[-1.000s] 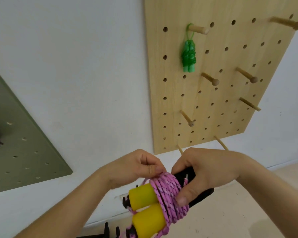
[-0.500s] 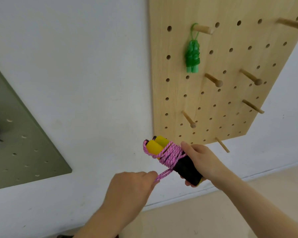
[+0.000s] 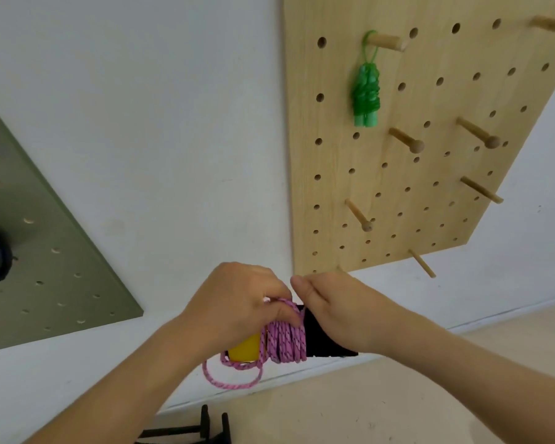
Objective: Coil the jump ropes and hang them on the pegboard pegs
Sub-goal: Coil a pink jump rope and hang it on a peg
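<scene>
At 6 o'clock, the fingers of the left hand (image 3: 237, 302) pinch the pink jump rope (image 3: 284, 344), which is coiled around its black handles (image 3: 321, 342). The fingers of the right hand (image 3: 337, 312) curl around these handles. Farther, at 1 o'clock, a green jump rope (image 3: 366, 94) hangs on a peg (image 3: 386, 43) of the pegboard (image 3: 334, 155).

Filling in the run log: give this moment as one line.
phase: coiling | left hand: grips pink rope | right hand: holds black handles | green rope: hangs on peg

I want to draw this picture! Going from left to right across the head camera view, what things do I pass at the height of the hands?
grey-green pegboard → left hand → pink jump rope → right hand
</scene>
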Demonstrator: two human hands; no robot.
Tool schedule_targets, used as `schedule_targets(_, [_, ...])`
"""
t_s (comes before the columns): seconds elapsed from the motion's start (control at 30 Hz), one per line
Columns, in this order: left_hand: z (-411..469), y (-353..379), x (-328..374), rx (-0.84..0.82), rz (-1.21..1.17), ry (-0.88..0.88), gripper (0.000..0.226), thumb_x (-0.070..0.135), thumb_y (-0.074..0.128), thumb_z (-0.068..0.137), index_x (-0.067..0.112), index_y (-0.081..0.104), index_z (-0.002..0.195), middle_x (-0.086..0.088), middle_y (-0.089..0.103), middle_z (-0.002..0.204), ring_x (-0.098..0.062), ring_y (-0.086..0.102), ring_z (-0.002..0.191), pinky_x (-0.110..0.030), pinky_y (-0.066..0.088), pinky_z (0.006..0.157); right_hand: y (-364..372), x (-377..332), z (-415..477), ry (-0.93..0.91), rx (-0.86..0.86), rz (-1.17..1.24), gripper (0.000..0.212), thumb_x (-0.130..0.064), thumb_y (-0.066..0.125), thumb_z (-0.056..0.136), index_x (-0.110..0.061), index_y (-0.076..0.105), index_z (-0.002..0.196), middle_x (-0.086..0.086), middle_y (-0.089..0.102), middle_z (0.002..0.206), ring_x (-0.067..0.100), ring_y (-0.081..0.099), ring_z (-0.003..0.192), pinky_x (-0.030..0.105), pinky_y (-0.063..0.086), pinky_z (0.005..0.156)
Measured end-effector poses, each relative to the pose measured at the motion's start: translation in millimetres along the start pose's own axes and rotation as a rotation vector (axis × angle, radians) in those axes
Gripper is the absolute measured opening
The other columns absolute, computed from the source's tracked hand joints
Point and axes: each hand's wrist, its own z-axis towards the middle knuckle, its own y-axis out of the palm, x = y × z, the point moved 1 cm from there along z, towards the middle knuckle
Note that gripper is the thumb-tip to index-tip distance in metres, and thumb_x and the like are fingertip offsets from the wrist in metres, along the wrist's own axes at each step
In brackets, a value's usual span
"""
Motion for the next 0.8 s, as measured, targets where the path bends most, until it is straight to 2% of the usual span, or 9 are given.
schedule_targets(0.17, [15.6, -6.7, 8.3, -0.129, -0.319, -0.154, 0.016, 0.049, 0.077, 0.066, 0.038, 0.076, 0.077, 0.009, 0.07, 0.068, -0.007, 0.059, 0.063, -0.029, 0.046, 0.063, -18.8, 0.1, -2.7, -0.051, -0.172, 0.164, 0.064, -0.059, 0.033, 0.095, -0.002, 0.056, 0.077, 0.006, 0.053, 0.058, 0.016, 0.054, 0.049, 0.036, 0.049, 0.051])
schedule_targets(0.27, [20.8, -8.8, 4.1, -0.309, -0.675, -0.215, 0.016, 0.03, 0.08, 0.069, 0.021, 0.078, 0.081, -0.007, 0.074, 0.08, -0.013, 0.063, 0.069, -0.031, 0.053, 0.066, -37.2, -6.7, -13.3, -0.102, -0.302, 0.093, 0.052, -0.064, 0.064, 0.075, -0.013, 0.056, 0.08, -0.006, 0.055, 0.056, 0.011, 0.053, 0.048, 0.025, 0.043, 0.049])
schedule_targets(0.33, [21.9, -7.9, 1.8, -0.371, -0.859, -0.203, 0.022, 0.026, 0.079, 0.071, 0.013, 0.077, 0.089, -0.02, 0.071, 0.083, -0.016, 0.055, 0.065, -0.023, 0.043, 0.059, -48.2, -8.4, -19.5, -0.11, -0.354, 0.105, 0.043, -0.051, 0.082, 0.066, -0.022, 0.055, 0.081, -0.002, 0.067, 0.066, 0.02, 0.063, 0.058, 0.033, 0.049, 0.052])
schedule_targets(0.43, [19.7, 5.9, -3.9, -0.235, -1.137, -0.255, 0.024, 0.022, 0.078, 0.066, 0.017, 0.075, 0.089, -0.007, 0.071, 0.069, -0.011, 0.061, 0.056, -0.02, 0.046, 0.055, -69.2, 2.8, -25.1, -0.113, -0.258, 0.263, 0.042, -0.042, 0.086, 0.063, -0.02, 0.056, 0.083, 0.008, 0.072, 0.074, 0.027, 0.068, 0.062, 0.033, 0.049, 0.05])
schedule_targets(0.53, [15.6, 35.8, -8.2, -0.052, -1.311, -0.443, 0.043, 0.014, 0.074, 0.074, 0.0, 0.063, 0.113, -0.019, 0.068, 0.089, -0.016, 0.064, 0.062, -0.025, 0.05, 0.054, -84.3, 16.9, -34.5, -0.11, -0.107, 0.6, 0.046, -0.037, 0.084, 0.065, -0.008, 0.056, 0.088, 0.021, 0.071, 0.076, 0.04, 0.068, 0.062, 0.036, 0.055, 0.051])
schedule_targets(0.6, [16.3, 45.8, 7.9, 0.059, -1.28, -0.449, 0.013, 0.011, 0.065, 0.086, 0.005, 0.071, 0.095, -0.016, 0.06, 0.074, -0.009, 0.044, 0.047, -0.018, 0.033, 0.044, -82.9, 25.3, -40.5, -0.083, 0.03, 0.789, 0.064, -0.044, 0.086, 0.062, -0.001, 0.053, 0.096, 0.028, 0.069, 0.079, 0.044, 0.067, 0.06, 0.044, 0.057, 0.055])
schedule_targets(0.67, [18.0, 49.6, 25.9, 0.059, -1.162, -0.382, 0.021, 0.01, 0.059, 0.093, 0.017, 0.077, 0.084, -0.005, 0.059, 0.064, -0.008, 0.036, 0.046, -0.017, 0.027, 0.044, -79.1, 35.8, -46.0, -0.033, 0.179, 0.901, 0.078, -0.051, 0.088, 0.056, -0.001, 0.05, 0.102, 0.03, 0.068, 0.078, 0.042, 0.066, 0.057, 0.047, 0.057, 0.056])
schedule_targets(0.73, [16.9, 43.5, 35.0, 0.102, -0.875, -0.292, 0.017, 0.019, 0.062, 0.091, 0.027, 0.077, 0.086, 0.009, 0.061, 0.064, -0.004, 0.046, 0.054, -0.017, 0.036, 0.051, -79.3, 45.4, -52.6, 0.054, 0.334, 0.922, 0.075, -0.049, 0.087, 0.059, -0.006, 0.049, 0.107, 0.028, 0.069, 0.077, 0.043, 0.066, 0.056, 0.049, 0.057, 0.056])
schedule_targets(0.8, [15.7, 37.5, 38.3, 0.196, -0.317, -0.125, 0.018, 0.035, 0.057, 0.093, 0.031, 0.072, 0.083, 0.017, 0.053, 0.06, -0.004, 0.049, 0.056, -0.02, 0.038, 0.053, -81.4, 53.3, -59.5, 0.155, 0.493, 0.901, 0.052, -0.042, 0.081, 0.071, -0.015, 0.059, 0.109, 0.023, 0.072, 0.079, 0.044, 0.067, 0.058, 0.052, 0.058, 0.058])
